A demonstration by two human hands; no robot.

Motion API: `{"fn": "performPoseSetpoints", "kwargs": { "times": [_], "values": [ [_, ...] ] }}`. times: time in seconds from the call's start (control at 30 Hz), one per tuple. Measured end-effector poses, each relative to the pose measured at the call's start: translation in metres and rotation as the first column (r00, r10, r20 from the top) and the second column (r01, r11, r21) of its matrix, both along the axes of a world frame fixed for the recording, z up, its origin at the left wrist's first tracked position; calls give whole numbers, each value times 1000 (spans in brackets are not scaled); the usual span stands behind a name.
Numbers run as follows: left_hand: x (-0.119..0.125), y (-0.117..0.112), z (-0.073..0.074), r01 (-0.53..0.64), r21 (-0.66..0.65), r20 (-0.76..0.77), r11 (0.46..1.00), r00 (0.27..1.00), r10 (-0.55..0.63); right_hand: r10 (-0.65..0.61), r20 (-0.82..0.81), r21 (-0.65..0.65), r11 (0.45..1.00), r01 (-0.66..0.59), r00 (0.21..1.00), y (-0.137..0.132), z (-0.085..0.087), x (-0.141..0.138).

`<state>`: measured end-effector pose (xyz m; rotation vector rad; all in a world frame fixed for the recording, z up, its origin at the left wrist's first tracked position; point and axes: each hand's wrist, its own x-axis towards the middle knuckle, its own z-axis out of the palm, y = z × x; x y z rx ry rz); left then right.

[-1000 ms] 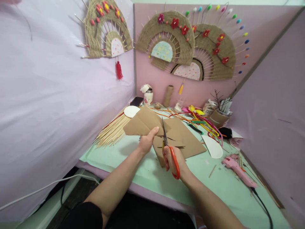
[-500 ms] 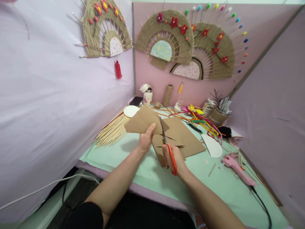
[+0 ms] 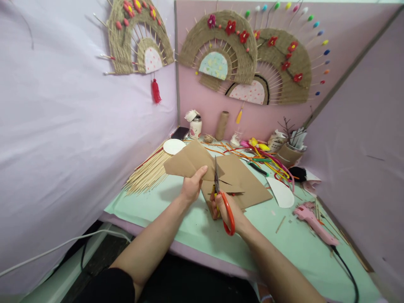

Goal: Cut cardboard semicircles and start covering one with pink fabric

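A piece of brown cardboard [image 3: 186, 160] is raised over the table, its lower edge pinched by my left hand [image 3: 193, 185] with the thumb on top. My right hand [image 3: 232, 208] grips red-handled scissors [image 3: 229, 214]. Their blades reach up along the right part of the raised piece, where a corner sticks out past them. Below lies a larger cardboard sheet [image 3: 249, 183] on the green tabletop, with cut slits or strips near the scissors.
Bamboo sticks [image 3: 147, 172] and a white disc [image 3: 174, 146] lie left. Pliers [image 3: 258, 169], tangled pipe cleaners [image 3: 277, 162], a white half-disc [image 3: 280, 192] and a corded pink glue gun [image 3: 315, 223] lie right. A jar [image 3: 195, 127] stands behind; woven fans [image 3: 221, 46] hang above.
The scissors have shifted slightly downward, and the right hand's fingers have spread so more of the handle shows. The raised cardboard has barely moved.
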<state>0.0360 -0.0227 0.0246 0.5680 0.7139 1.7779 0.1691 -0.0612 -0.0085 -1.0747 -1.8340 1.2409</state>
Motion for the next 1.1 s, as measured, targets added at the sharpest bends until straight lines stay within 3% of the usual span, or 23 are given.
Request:
{"fn": "performPoseSetpoints", "kwargs": {
  "times": [0.3,0.6,0.87,1.1],
  "values": [
    [0,-1,3,36,44,19,998,999,-36,-22,-66,-30,999,20,998,-3,6,0],
    [1,-1,5,53,58,7,997,999,-53,-160,2,-90,983,160,987,-6,17,-1],
    [-3,2,6,54,83,-9,995,999,-53,-221,49,-9,975,222,974,-6,22,1],
    [-4,4,10,19,-6,55,1000,998,-19,-228,55,-22,973,229,972,-3,18,1]
  ]
}}
